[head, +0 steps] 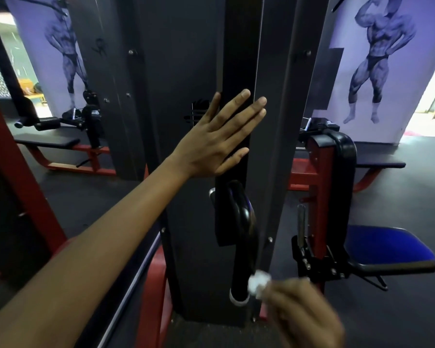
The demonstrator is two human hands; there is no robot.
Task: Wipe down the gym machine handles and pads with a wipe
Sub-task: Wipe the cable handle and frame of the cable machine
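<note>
Left hand [217,136] flat, fingers straight, against dark machine column [236,59], high up. Black handle [244,247] hangs below it, long axis near vertical. Right hand [304,315] pinches wipe [258,285] touching handle's lower end; nearer hand.

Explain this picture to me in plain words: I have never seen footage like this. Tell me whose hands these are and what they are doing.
The one picture comes from a camera worn on a person's head, looking forward and down, so both hands are theirs. The left hand lies open and flat against the dark upright panel of a gym machine. The right hand, blurred at the bottom, pinches a small crumpled white wipe against the lower end of a black curved handle. To the right stands a blue seat.
</note>
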